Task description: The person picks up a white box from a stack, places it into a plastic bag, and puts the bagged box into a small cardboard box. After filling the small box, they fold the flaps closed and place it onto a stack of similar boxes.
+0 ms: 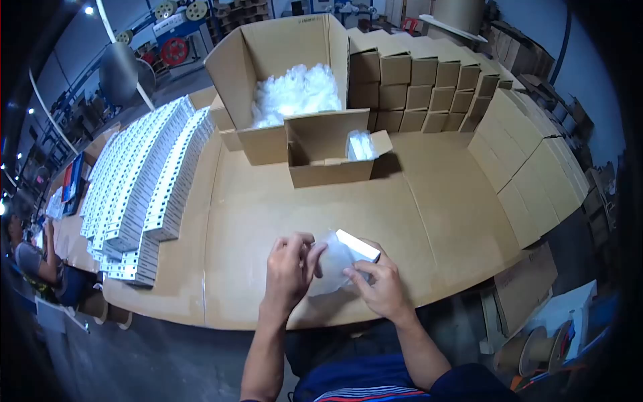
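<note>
Above the near edge of the cardboard-covered table, my left hand [289, 268] pinches the side of a translucent plastic bag [327, 273]. My right hand [380, 285] grips a small white box [357, 246], with its thumb over the edge of the bag. The box's upper end sticks out beyond the plastic; its lower part is hidden by the bag and my fingers. Farther back, an open cardboard carton [331, 175] holds a few plastic-wrapped white packs [361, 146] at its right end.
A large open box [278, 40] full of clear plastic bags [298, 94] stands behind the carton. Rows of white boxes [144, 177] line the left. Stacked brown cartons [408, 87] fill the back right, more cartons [529, 164] the right edge. A person [47, 258] sits far left.
</note>
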`<state>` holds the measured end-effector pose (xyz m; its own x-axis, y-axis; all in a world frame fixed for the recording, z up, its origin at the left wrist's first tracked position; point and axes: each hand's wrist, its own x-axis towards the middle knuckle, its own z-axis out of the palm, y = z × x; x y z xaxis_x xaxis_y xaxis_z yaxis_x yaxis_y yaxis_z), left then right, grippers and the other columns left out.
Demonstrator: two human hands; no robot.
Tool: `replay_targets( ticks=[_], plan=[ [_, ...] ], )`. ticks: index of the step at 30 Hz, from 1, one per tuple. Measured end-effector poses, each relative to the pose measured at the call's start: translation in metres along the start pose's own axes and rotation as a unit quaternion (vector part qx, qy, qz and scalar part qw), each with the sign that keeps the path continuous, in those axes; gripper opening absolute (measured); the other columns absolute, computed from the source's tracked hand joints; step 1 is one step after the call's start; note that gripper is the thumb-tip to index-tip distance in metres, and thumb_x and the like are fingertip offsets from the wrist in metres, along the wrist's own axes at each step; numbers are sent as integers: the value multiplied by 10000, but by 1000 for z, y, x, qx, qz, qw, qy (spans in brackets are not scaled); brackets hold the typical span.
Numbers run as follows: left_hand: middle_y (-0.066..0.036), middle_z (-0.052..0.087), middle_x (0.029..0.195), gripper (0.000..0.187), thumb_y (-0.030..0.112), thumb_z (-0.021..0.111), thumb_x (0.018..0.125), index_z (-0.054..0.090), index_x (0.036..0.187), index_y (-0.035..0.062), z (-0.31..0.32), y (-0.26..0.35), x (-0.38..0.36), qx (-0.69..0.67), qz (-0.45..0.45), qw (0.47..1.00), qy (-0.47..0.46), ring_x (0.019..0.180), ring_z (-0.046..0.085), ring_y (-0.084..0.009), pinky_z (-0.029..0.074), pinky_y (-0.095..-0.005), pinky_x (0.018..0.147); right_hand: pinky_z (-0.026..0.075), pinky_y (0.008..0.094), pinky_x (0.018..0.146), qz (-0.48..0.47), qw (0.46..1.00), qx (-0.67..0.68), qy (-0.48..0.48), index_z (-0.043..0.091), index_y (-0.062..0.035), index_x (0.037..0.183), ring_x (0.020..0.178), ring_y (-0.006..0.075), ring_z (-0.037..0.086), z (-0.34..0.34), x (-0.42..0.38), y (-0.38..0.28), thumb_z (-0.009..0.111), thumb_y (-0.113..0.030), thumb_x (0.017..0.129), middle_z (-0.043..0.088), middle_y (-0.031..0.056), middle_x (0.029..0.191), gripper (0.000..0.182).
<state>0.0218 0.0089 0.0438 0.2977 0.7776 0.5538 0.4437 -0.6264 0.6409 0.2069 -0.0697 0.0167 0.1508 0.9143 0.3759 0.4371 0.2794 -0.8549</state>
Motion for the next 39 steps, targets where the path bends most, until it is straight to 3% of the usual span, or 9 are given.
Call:
replay_targets(
  ticks=[4, 7, 10, 12, 19, 26, 30, 34, 39],
  plan=[
    [-5, 530, 520, 147, 42, 627, 1019, 515, 1108, 9, 2, -14, 7, -201, -138, 969, 29, 444, 566, -106, 434, -248, 441, 533, 355, 846, 44, 999, 25, -7, 746, 44, 906, 1010, 287, 678, 0, -9, 11, 793, -102, 891, 659, 200, 1188, 154],
    [-81, 641, 1005, 217, 188, 564, 1078, 456, 1219, 64, 19, -37, -1, -315, -112, 910, 246, 941, 630, -134, 527, -310, 817, 514, 335, 772, 69, 995, 71, 33, 753, 32, 911, 900, 228, 647, 6, -10, 23, 774, -152, 930, 652, 155, 1070, 186],
    [-112, 551, 1243, 406, 253, 641, 1041, 414, 1297, 34, 25, -35, -41, -558, -267, 775, 128, 1183, 543, -178, 492, -327, 975, 475, 317, 695, 107, 988, 102, 50, 760, 18, 910, 799, 170, 575, 8, -11, 32, 748, -213, 971, 620, 107, 972, 238],
    [-79, 585, 1187, 340, 193, 681, 1015, 502, 1254, 31, 35, -27, -52, -427, -267, 864, 10, 1083, 576, -130, 510, -281, 887, 446, 303, 656, 103, 986, 116, 65, 764, 6, 915, 763, 134, 528, 14, -12, 40, 734, -255, 990, 593, 70, 918, 274],
    [-45, 666, 1050, 131, 74, 675, 999, 639, 1086, -18, 30, -21, -55, -436, -356, 826, -28, 1021, 618, -124, 512, -271, 871, 480, 307, 737, 125, 980, 117, 98, 718, 53, 900, 827, 164, 561, 17, -15, 42, 753, -184, 971, 607, 89, 964, 249],
    [-98, 709, 1064, 467, 67, 859, 841, 587, 1208, -32, 24, -16, -31, -378, -298, 875, -59, 1016, 675, -170, 537, -321, 939, 478, 269, 778, 67, 995, 48, 50, 648, 89, 861, 896, 138, 547, 14, -18, 42, 736, -87, 969, 587, 110, 1138, 225],
    [-93, 732, 1042, 441, 59, 880, 820, 624, 1168, -33, 33, -28, -41, -308, -260, 913, -60, 960, 698, -163, 563, -308, 870, 495, 272, 911, 23, 996, 86, 11, 664, 86, 1048, 1070, 165, 612, 8, -14, 40, 665, -34, 984, 620, 143, 1306, 137],
    [-127, 770, 1022, 439, 86, 893, 811, 673, 1166, -51, 28, -33, -51, -246, -163, 954, -56, 935, 736, -166, 586, -303, 812, 505, 303, 855, 78, 984, 136, 87, 750, 3, 1091, 973, 133, 644, -24, 7, 32, 511, -74, 1020, 741, 102, 1045, 261],
    [-142, 785, 985, 442, 78, 907, 782, 695, 1148, -47, 19, -23, -53, -150, -103, 980, -81, 886, 765, -182, 596, -296, 780, 487, 338, 963, -117, 979, 140, 94, 443, -55, 1381, 1082, 207, 590, -45, 46, 18, 635, 32, 979, 556, 137, 1217, 454]
  ],
)
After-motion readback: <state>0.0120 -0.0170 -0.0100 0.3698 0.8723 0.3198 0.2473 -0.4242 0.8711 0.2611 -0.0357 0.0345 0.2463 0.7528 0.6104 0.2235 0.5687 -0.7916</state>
